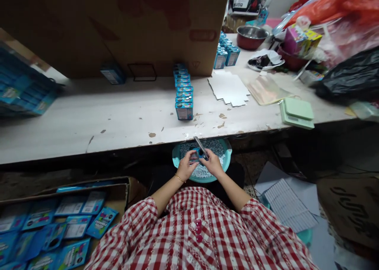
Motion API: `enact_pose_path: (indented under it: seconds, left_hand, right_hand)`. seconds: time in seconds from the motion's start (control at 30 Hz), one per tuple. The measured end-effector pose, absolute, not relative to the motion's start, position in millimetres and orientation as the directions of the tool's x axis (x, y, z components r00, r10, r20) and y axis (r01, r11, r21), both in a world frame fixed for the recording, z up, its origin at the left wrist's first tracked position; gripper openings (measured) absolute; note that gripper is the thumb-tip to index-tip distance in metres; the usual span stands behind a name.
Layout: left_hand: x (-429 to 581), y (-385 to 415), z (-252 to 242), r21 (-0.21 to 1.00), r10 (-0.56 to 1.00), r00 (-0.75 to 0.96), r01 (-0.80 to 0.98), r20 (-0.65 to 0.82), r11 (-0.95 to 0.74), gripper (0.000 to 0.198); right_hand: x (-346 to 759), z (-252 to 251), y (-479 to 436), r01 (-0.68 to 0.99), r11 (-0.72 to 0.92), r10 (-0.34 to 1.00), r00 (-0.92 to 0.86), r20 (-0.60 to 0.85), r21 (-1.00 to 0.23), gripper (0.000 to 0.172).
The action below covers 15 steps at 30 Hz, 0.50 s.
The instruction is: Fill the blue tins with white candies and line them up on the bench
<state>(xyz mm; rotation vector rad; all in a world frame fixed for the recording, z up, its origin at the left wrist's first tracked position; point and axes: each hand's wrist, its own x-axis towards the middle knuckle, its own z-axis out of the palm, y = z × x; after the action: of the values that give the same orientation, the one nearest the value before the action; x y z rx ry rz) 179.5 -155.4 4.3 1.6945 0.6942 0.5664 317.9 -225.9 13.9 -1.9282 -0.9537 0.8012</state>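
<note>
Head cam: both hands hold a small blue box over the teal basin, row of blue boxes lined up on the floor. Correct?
Not quite. The row of blue boxes stands on the white table, not the floor; the head view shows it. The rest holds: left hand and right hand hold the small blue box over the teal basin.

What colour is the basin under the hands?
Teal. The basin, below the small blue box, shows best in the head view.

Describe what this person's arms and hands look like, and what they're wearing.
Left hand and right hand are bare, no gloves. Forearms are uncovered below the elbow-length sleeves of a red-and-white checked shirt. A thin gold bangle circles the left wrist.
</note>
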Motion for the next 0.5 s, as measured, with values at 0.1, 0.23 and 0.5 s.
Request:
enact_pose_path:
  seconds: [0.1, 0.23, 0.5]
  left_hand:
    - [180, -143, 1, 0.967, 0.735, 0.677, 0.202, -0.025, -0.153, 0.059]
    - [180, -126, 1, 0.951, 0.668, 0.74, 0.26, -0.083, -0.169, 0.058]
    - [166, -114, -14, 0.961, 0.783, 0.576, 0.259, -0.237, 0.101, 0.044]
  right_hand:
    - [328, 12, -228, 0.406, -0.359, 0.887, 0.428, -0.172, -0.841, 0.044]
    - [330, 20, -227, 0.43, -0.203, 0.977, 0.153, -0.151, -0.88, 0.048]
    - [390, 23, -247, 0.629, -0.318, 0.946, 0.163, -0.28, -0.71, 0.034]
